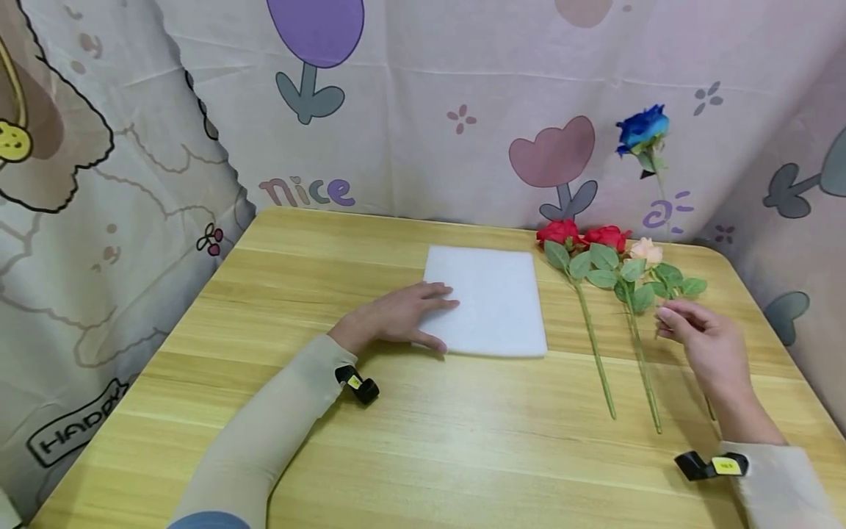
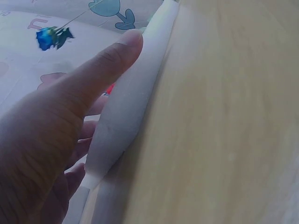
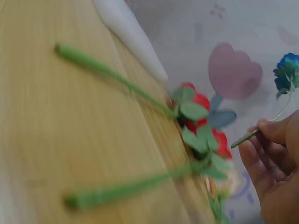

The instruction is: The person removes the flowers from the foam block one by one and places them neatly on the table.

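Observation:
My left hand (image 1: 406, 312) rests at the left edge of a white foam-like sheet (image 1: 492, 301), fingers spread over it and thumb at its near corner. In the left wrist view the thumb (image 2: 112, 56) lies straight along the sheet's edge (image 2: 133, 88). My right hand (image 1: 710, 345) pinches the lower stem of a blue artificial rose (image 1: 644, 132), held upright above the table. The stem's cut end (image 3: 240, 141) sticks out past the fingertips in the right wrist view. Beside this hand lie two red roses (image 1: 558, 232) (image 1: 606, 237) and a pale pink rose (image 1: 646, 251), whose stem the hand partly hides.
A wood-grain table (image 1: 496, 455) carries everything. Behind it hangs a printed curtain (image 1: 423, 147), close to the table's back edge, with more patterned cloth on both sides. The red roses' green stems (image 1: 598, 367) point toward the near edge.

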Demonstrator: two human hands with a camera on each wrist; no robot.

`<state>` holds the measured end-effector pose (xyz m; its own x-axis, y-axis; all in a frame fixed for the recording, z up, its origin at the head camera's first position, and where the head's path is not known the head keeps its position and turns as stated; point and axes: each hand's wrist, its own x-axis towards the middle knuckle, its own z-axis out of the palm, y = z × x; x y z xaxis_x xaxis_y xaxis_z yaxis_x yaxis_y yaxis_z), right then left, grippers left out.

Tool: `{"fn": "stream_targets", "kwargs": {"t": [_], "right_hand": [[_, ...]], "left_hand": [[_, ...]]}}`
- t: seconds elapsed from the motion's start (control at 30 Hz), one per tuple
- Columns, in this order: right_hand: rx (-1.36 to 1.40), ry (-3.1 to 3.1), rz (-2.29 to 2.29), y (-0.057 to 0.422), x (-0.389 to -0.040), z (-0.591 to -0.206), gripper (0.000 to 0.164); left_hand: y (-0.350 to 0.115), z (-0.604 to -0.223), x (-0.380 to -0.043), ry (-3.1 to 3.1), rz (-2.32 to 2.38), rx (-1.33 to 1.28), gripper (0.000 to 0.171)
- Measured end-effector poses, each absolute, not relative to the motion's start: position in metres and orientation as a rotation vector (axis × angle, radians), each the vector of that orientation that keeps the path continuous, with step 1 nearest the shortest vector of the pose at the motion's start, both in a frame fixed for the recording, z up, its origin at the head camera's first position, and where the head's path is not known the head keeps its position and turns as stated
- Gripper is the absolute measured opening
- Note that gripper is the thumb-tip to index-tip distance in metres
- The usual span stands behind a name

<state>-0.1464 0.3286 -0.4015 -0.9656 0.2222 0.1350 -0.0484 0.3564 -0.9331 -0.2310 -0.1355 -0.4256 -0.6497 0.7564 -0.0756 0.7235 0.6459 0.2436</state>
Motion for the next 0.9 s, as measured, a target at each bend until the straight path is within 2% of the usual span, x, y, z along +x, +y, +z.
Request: {"fn": "stream_targets", "kwargs": {"t": [0.37,0.77,0.9], "right_hand": [[-0.313,-2.327,1.643,0.387,-0.124,-0.417,0.012],[-0.289,-2.396,1.599,0.424,-0.109,-0.436,0.031],[-0.272,-2.311,1.747,0.436,-0.107,-0.445,0.03]], "left_hand": [[-0.136,-0.427,-0.231,2.697,0.3,1.2,0.099],[-0.135,-0.426,-0.229,2.687,0.304,1.194,0.098],[-0.135,-0.425,-0.229,2.691,0.302,1.187,0.098]]}}
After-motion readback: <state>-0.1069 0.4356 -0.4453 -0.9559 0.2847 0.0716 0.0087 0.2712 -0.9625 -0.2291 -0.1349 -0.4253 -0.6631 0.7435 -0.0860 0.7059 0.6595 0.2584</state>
